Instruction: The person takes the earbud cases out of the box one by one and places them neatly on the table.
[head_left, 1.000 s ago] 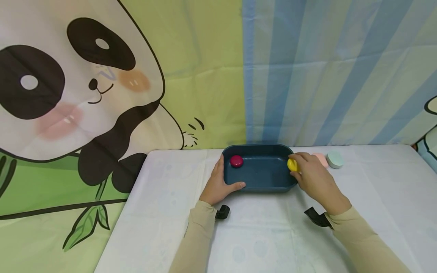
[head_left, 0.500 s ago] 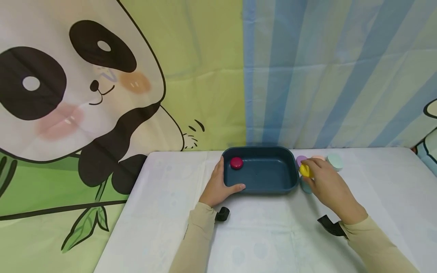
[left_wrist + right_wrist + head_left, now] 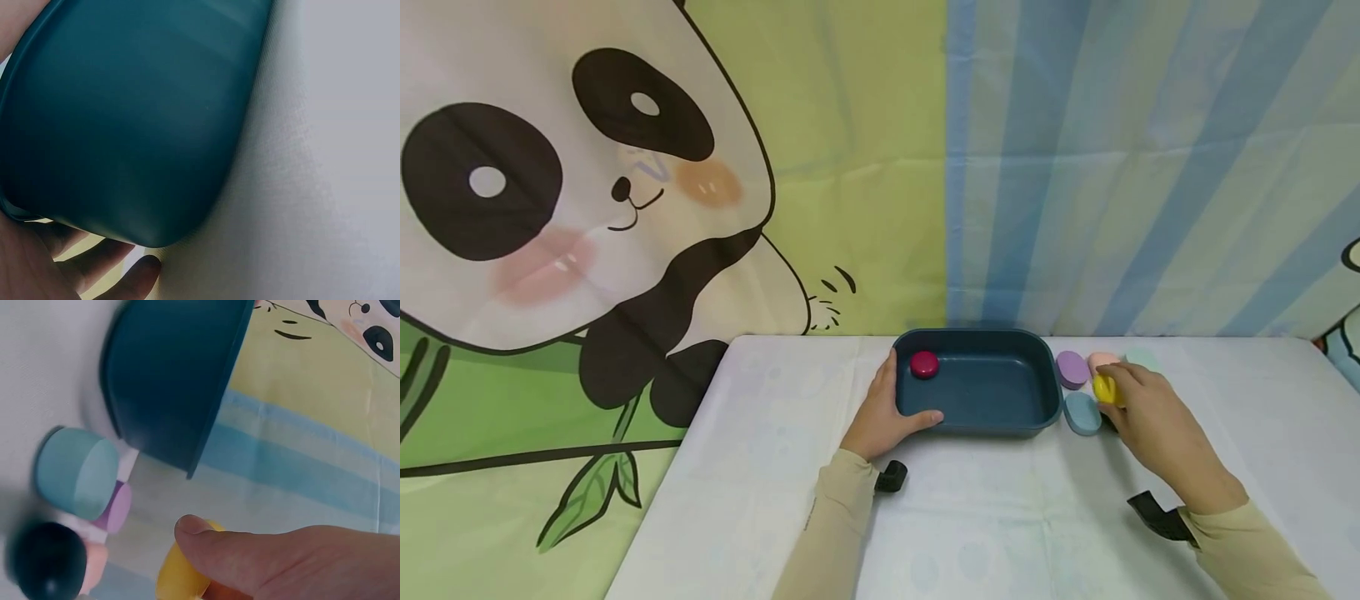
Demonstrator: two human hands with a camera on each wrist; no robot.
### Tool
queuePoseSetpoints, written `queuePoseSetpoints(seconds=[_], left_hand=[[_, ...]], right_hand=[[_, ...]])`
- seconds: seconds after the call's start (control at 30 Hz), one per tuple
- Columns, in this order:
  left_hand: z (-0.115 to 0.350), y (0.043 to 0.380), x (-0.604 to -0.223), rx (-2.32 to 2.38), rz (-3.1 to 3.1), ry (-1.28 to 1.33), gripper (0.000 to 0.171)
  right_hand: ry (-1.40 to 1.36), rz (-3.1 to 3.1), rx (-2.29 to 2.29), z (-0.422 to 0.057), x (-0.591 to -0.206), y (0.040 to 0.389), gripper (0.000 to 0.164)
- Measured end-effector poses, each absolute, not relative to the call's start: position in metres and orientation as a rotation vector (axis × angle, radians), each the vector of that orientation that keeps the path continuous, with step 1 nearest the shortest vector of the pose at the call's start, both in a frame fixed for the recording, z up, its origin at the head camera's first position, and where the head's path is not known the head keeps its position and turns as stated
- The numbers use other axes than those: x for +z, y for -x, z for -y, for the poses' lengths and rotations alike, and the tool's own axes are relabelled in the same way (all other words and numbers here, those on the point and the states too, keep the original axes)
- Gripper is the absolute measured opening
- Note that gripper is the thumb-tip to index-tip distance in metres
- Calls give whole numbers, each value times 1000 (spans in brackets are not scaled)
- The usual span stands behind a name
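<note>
My left hand (image 3: 880, 421) holds the left end of a dark blue rectangular tub (image 3: 992, 431), thumb over the near rim and fingers along the end wall. The left wrist view shows those fingers around the tub's end (image 3: 137, 144). A glossy red round piece (image 3: 924, 364) lies inside the tub, near its far left corner. To the right of the tub, my right hand (image 3: 1165, 429) pinches a yellow rounded piece (image 3: 1105, 389) between thumb and fingers. In the right wrist view the thumb lies along the yellow piece (image 3: 178, 575).
Right of the tub on the white-covered table (image 3: 985, 533) are a purple piece (image 3: 1072, 369), a light blue oval piece (image 3: 1082, 414), a pink piece (image 3: 1102, 360) and a mint piece (image 3: 1141, 358). A dark rounded piece (image 3: 51, 561) shows in the right wrist view. A printed curtain (image 3: 865, 167) hangs behind.
My right hand has moved right, carrying the yellow piece from the tub's right rim to over the loose pieces. The purple and light blue pieces have come into view. The left hand stays on the tub.
</note>
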State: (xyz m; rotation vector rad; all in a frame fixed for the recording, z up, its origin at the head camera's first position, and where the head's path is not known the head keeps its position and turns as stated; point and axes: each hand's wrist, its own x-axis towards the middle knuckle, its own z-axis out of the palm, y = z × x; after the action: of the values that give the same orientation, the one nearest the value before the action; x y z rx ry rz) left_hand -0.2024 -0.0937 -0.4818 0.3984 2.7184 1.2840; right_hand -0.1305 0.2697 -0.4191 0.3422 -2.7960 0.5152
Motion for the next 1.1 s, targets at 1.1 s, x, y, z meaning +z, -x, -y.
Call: queuePoseSetpoints(seconds=[1.1], left_hand=[[92,200,-479,1253,-2725,-389,126]], right_hand=[[-256,2852,459,-327,-465,128,52]])
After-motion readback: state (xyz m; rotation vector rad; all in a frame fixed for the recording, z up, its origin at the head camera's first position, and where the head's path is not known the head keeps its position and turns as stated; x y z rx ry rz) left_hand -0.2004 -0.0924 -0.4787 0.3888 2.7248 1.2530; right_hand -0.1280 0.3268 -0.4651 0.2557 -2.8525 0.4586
